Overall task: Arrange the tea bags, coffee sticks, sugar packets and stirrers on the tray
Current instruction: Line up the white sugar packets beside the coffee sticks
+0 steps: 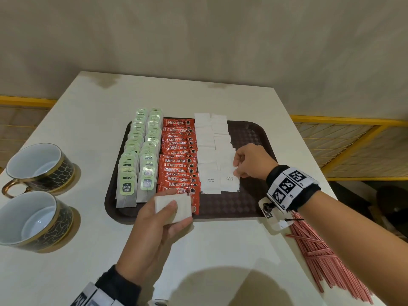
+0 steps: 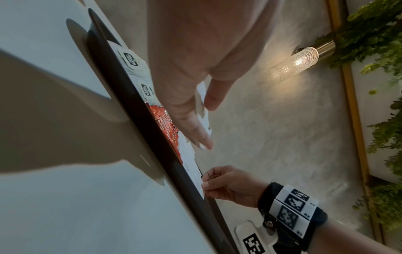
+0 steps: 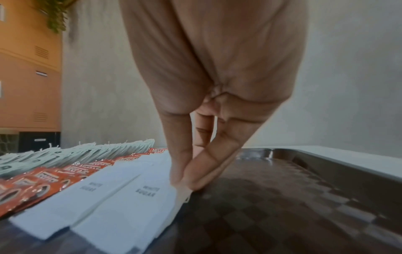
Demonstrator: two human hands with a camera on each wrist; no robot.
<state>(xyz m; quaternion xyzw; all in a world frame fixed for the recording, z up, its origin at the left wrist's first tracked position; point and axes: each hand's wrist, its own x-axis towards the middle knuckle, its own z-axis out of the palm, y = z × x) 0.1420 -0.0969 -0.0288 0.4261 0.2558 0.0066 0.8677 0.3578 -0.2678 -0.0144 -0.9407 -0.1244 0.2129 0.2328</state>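
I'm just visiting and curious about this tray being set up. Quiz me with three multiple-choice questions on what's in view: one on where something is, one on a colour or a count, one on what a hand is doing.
1. Where do the red stirrers lie?
A. on the table, right of the tray
B. on the tray
C. inside a cup

2. What colour are the coffee sticks?
A. blue
B. red
C. yellow

3. What is the right hand doing?
A. hanging idle
B. lifting a cup
C. pinching the edge of a sugar packet

Answers:
1. A: the stirrers lie in a heap on the table, beyond the tray rim.
2. B: the head view shows red wrappers in a column between the tea bags and the sugar.
3. C: the right wrist view shows thumb and finger meeting on the packet's edge.
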